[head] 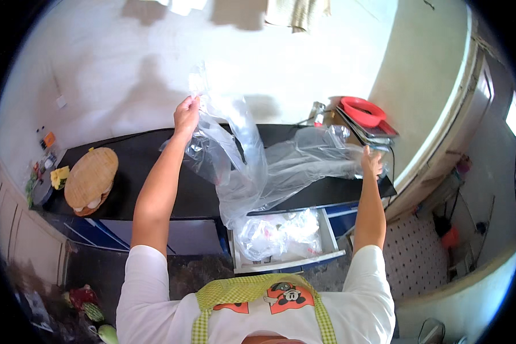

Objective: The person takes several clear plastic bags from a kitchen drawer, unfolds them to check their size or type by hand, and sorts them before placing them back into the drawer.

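Clear plastic film or bags [249,176] stretch in loose folds across the black countertop [155,193]. My left hand [187,115], raised above the counter, pinches one part of the plastic, which sticks up past my fingers. At the counter's right end, my right hand [371,162] is at the other end of the plastic; its fingers are partly hidden, but they seem closed on it. The middle of the plastic hangs over the counter's front edge, above an open drawer [333,241] filled with more crumpled clear plastic bags [279,234].
A round wooden board [91,178] lies on a basket at the counter's left. A red plastic basin [363,111] rests on stacked trays at the back right, beside a small jar [318,116]. Vegetables [92,311] lie on the floor at lower left. A doorway opens at the right.
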A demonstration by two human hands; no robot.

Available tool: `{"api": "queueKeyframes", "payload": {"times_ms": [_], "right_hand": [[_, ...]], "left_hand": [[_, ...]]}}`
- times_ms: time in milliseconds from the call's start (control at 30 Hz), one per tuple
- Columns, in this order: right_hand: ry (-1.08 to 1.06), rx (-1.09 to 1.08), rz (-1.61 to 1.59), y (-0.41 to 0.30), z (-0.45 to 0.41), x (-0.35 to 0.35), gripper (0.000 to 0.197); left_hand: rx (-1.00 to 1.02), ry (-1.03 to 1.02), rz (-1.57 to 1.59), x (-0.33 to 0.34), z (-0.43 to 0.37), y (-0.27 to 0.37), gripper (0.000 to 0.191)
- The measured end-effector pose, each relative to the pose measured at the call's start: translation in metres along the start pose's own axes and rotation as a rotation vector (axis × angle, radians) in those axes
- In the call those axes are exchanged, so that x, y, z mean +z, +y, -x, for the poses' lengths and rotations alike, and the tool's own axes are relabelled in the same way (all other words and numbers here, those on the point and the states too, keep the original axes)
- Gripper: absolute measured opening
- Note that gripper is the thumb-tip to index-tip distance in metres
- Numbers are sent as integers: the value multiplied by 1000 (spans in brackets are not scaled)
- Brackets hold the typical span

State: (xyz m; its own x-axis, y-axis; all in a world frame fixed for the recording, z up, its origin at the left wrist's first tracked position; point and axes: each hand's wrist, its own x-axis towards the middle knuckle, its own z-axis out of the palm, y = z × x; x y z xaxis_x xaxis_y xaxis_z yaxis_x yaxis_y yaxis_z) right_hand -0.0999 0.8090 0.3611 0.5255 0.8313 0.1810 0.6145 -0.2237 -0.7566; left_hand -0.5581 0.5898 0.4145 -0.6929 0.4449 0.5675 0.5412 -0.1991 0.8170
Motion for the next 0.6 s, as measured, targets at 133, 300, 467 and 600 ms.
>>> {"api": "queueKeyframes", "payload": {"times_ms": [133,300,467,600], "right_hand": [[-218,-1047,-519,-61,22,-8,69],[-1482,-518,-902,-165,167,-47,86],[-1733,-690,-656,-142,146,-18,54],[-1481,-590,-801,-112,118,-30,8]], "left_hand": [[221,-155,-99,19,12,45,26],[801,-541,-471,61,83,99,38],[426,-651,-170,28,80,75,76],[323,-791,-592,24,79,28,96]]}}
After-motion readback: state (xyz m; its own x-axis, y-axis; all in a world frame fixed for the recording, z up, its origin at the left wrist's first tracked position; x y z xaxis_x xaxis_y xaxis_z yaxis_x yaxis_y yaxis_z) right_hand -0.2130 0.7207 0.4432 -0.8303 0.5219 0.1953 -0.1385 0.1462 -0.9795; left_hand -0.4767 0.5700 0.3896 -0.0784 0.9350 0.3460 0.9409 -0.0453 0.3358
